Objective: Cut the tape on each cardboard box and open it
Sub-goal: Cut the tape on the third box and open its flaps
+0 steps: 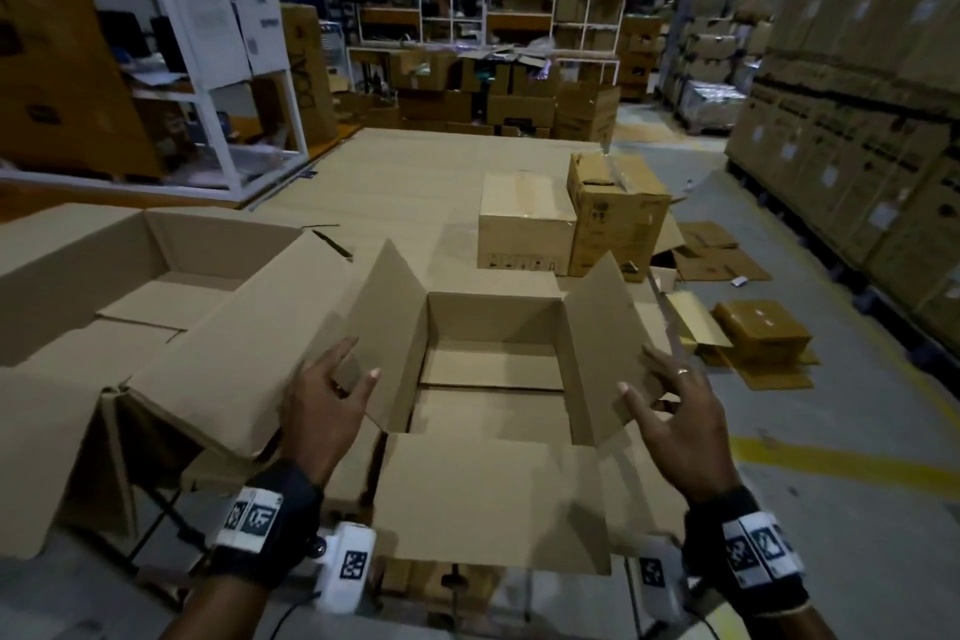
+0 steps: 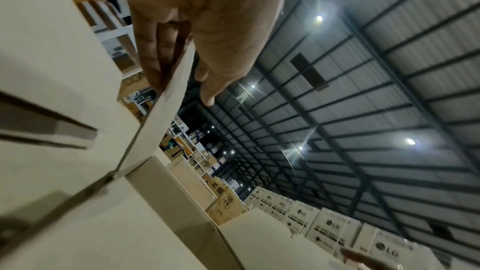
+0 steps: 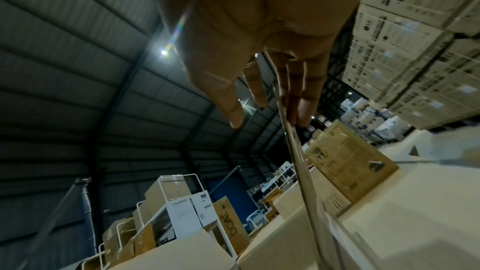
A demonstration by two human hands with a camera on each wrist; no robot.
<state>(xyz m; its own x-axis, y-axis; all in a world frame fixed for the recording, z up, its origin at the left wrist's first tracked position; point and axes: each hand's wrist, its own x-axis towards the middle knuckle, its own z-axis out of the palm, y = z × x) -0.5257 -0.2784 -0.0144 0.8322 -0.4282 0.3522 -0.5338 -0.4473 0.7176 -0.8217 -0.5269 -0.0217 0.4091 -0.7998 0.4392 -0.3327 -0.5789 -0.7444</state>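
A brown cardboard box (image 1: 493, 327) stands open in front of me, empty inside, its near flap (image 1: 493, 499) folded out toward me. My left hand (image 1: 345, 377) straddles the raised left flap (image 1: 387, 307), thumb on the inner face and straight fingers behind it. In the left wrist view that flap's edge (image 2: 166, 110) runs between the fingers (image 2: 153, 65) and the thumb. My right hand (image 1: 641, 374) does the same on the raised right flap (image 1: 605, 327); the right wrist view shows its edge (image 3: 293, 141) between straight fingers (image 3: 303, 98). No cutter is in view.
A larger open box (image 1: 156, 286) adjoins on the left. Two shut boxes (image 1: 524, 229) (image 1: 618, 218) stand behind on the cardboard-covered surface. Flattened cartons (image 1: 748, 333) lie on the floor at right, beside tall stacks of boxes (image 1: 857, 120). A white shelf frame (image 1: 218, 68) stands back left.
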